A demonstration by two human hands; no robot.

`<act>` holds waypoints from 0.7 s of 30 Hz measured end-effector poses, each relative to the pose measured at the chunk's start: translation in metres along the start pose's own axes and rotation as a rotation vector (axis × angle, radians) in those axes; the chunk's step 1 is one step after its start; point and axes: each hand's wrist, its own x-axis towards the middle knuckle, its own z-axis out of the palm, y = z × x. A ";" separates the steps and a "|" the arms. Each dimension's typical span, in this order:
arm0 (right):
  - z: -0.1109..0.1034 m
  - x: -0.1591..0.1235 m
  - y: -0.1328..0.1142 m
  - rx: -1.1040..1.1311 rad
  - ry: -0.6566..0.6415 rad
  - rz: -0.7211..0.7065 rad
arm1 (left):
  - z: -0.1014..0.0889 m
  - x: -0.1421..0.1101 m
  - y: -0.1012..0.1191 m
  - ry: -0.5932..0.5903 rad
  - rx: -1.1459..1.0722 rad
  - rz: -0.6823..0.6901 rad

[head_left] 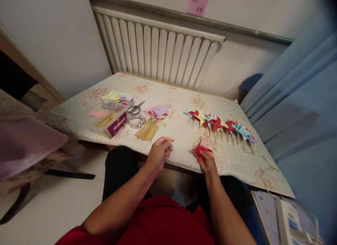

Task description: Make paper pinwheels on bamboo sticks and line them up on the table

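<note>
My left hand (161,151) is closed near the table's front edge, thumb pressed against the fingers. A small pale tip pokes out at its fingertips; what it belongs to is too small to make out. To the right, my right hand (207,163) grips a red paper pinwheel (200,149) by its lower side, and no stick shows on it. Left of my left hand lies a bundle of gold sticks (147,129). Behind the sticks are cut paper pieces (159,112) in purple, red and other colours.
Finished pinwheels on sticks (216,124) lie in a row at the right. At the left stand a purple-and-white box of sticks (116,125), a clear tub of small metallic pieces (137,122), and scissors (136,108) on its rim. A radiator (158,48) runs behind the table.
</note>
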 end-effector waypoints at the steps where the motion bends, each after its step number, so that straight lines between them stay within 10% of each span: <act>1: 0.000 0.000 0.000 0.001 0.001 0.000 | 0.000 0.000 0.000 0.000 0.001 -0.001; 21: -0.002 0.002 0.000 0.016 0.018 0.013 | 0.000 0.000 0.001 -0.011 -0.004 -0.020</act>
